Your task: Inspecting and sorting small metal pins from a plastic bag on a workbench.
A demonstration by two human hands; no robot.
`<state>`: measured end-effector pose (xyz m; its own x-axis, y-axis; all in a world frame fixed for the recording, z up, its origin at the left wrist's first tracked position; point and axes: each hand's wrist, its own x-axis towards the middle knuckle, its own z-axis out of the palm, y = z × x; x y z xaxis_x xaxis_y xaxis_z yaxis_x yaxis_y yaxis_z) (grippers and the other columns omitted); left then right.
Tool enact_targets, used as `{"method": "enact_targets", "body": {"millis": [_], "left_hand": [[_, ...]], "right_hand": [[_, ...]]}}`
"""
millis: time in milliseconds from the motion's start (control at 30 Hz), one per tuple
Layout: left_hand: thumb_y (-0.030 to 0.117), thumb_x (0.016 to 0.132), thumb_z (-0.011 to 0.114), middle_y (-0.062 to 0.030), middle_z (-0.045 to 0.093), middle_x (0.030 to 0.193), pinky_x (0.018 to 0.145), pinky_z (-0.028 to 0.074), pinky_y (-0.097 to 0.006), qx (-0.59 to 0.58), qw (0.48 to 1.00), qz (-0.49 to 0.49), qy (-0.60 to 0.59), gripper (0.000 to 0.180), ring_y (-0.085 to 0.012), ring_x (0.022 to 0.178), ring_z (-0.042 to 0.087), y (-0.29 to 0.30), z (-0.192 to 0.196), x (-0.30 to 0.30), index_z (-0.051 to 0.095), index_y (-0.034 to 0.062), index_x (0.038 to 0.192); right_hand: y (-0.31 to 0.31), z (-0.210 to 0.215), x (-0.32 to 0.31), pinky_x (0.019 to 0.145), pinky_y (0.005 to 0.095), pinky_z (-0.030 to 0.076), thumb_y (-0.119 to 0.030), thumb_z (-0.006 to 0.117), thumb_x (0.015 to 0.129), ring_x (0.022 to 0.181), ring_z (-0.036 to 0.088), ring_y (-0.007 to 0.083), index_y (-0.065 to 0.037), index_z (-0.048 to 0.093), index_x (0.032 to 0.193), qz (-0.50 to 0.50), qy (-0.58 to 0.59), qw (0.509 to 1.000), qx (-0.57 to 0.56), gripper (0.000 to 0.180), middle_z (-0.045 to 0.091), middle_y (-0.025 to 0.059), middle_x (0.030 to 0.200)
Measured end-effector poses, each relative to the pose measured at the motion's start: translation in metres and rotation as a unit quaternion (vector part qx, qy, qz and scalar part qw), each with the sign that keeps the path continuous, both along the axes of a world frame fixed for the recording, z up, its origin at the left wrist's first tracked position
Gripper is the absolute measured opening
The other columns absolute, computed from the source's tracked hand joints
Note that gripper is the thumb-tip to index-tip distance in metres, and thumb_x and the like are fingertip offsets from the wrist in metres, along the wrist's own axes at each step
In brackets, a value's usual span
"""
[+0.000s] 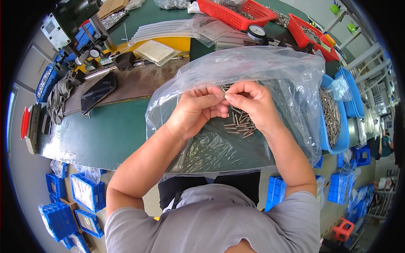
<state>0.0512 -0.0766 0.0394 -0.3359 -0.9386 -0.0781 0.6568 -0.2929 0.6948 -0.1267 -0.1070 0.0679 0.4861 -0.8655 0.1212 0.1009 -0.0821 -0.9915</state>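
My left hand [196,110] and my right hand [253,103] meet fingertip to fingertip over a large clear plastic bag [291,71] spread on the green table. Both pinch a small bundle of thin metal pins [224,89] between thumbs and fingers. Below the fingers, loose metal pins [239,123] lie scattered on the bag. The bag's far flap stands up behind my hands and its near edge hangs over the table's front.
A blue tray [344,130] of metal pins sits right of the bag. Red baskets [236,14] with parts stand at the back. A dial gauge [256,32], a dark phone [98,90] and a machine [69,21] are at the back left. Blue crates [86,192] stand on the floor.
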Motion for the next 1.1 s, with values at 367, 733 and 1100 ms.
{"method": "enact_targets", "body": {"millis": [367,733,1100], "left_hand": [[0.01,0.087,0.052,-0.0095,0.063,0.08,0.066,0.051,-0.031,-0.001,0.994,0.104,0.035,0.011,-0.0166,0.068,0.059,-0.008,0.003,0.006,0.058,0.0008,0.092],[0.012,0.088,0.051,-0.0084,0.062,0.081,0.065,0.05,-0.031,-0.016,0.994,0.108,0.026,0.011,-0.0158,0.067,0.057,-0.006,0.003,0.01,0.056,0.0028,0.092],[0.007,0.084,0.056,-0.0096,0.061,0.077,0.062,0.049,-0.03,0.008,0.997,0.064,-0.031,0.007,-0.0172,0.063,0.057,-0.002,0.012,0.003,0.058,0.0007,0.087]], "right_hand": [[-0.036,-0.024,-0.019,0.065,0.0273,0.044,-0.011,0.052,0.086,0.075,0.054,0.0142,0.002,0.056,0.101,0.116,-0.209,0.953,0.185,0.02,0.058,0.0061,0.087],[-0.001,-0.022,0.016,0.064,0.0368,0.049,-0.011,0.067,0.074,0.076,0.061,0.0268,-0.012,0.065,0.087,-0.022,0.348,0.846,-0.403,0.013,0.058,0.0051,0.086],[-0.016,-0.003,-0.008,0.068,0.0264,0.045,-0.011,0.06,0.087,0.073,0.055,0.0118,0.001,0.059,0.09,-0.051,0.151,0.974,-0.163,0.013,0.061,0.0065,0.079]]}}
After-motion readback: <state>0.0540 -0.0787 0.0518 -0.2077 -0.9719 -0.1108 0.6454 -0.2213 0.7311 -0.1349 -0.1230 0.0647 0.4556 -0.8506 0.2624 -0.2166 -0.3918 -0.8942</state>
